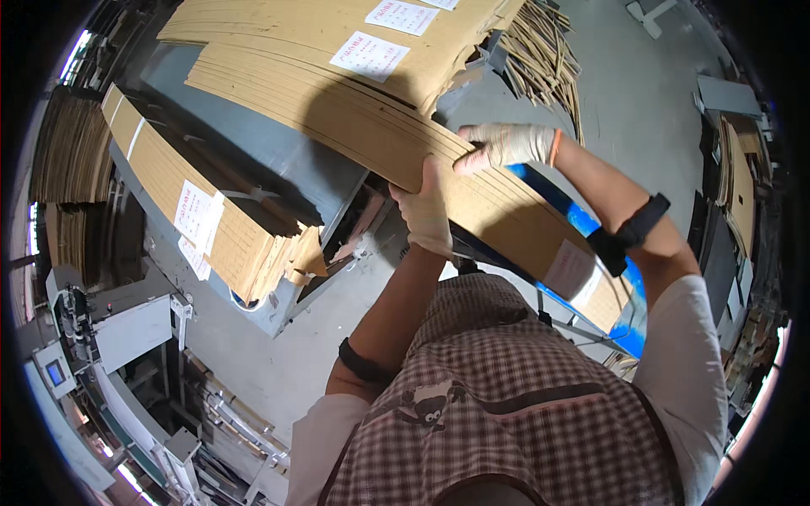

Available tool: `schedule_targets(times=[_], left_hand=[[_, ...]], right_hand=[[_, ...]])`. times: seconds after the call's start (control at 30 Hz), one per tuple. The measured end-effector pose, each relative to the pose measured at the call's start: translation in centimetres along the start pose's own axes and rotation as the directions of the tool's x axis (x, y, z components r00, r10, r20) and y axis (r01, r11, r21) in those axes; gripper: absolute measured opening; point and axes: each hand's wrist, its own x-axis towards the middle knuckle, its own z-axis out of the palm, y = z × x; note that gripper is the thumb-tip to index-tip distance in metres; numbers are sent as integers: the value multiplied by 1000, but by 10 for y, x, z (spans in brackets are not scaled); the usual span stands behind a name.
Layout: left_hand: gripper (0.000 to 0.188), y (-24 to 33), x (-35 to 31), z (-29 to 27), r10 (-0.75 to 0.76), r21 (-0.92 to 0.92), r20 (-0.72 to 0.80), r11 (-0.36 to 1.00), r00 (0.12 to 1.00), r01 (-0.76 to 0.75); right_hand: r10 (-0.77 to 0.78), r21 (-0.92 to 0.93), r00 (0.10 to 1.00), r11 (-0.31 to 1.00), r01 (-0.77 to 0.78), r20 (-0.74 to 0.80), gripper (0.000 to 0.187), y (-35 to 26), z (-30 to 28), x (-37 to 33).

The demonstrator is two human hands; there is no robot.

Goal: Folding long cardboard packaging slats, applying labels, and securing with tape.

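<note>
Long brown cardboard sheets [329, 118] lie fanned in a layered stack, running from the upper left toward my hands. My left hand [426, 211], in a pale glove, is closed on their near edge with the thumb on top. Across from it, my right hand [506, 146], also gloved, is closed on the far edge at the same end; part of its fingers is hidden. Just beyond my hands, toward the lower right, more cardboard [515, 219] with a white label [572, 271] rests on a blue surface [629, 325].
A strapped bundle of cardboard [160, 169] lies along the left side of a grey metal table [211, 93]. Cardboard offcuts [544, 63] are heaped at the back. Machinery [126, 337] stands at the lower left, stacked boards [734, 185] at the right.
</note>
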Motion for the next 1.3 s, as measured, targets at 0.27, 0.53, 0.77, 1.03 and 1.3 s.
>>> schedule_targets(times=[0.27, 0.53, 0.77, 1.03, 1.3], left_hand=[[99, 26, 4, 2, -81, -155, 10, 984, 997, 82], [95, 38, -3, -38, -101, -36, 97, 994, 990, 105], [58, 110, -100, -98, 387, -407, 262, 875, 884, -263], [26, 90, -79, -142, -14, -309, 567, 923, 824, 228], [18, 3, -22, -91, -48, -352, 428, 911, 902, 215]], right_hand=[[-96, -191, 995, 977, 92, -9, 95, 6, 3, 15], [-18, -680, 928, 686, -259, -372, 71, -77, -2, -39], [-501, -394, 864, 802, 449, -36, 42, -194, 75, -63], [-280, -358, 914, 854, 377, 295, 35, -194, 44, -21], [135, -727, 991, 678, -102, -13, 26, -49, -83, 23]])
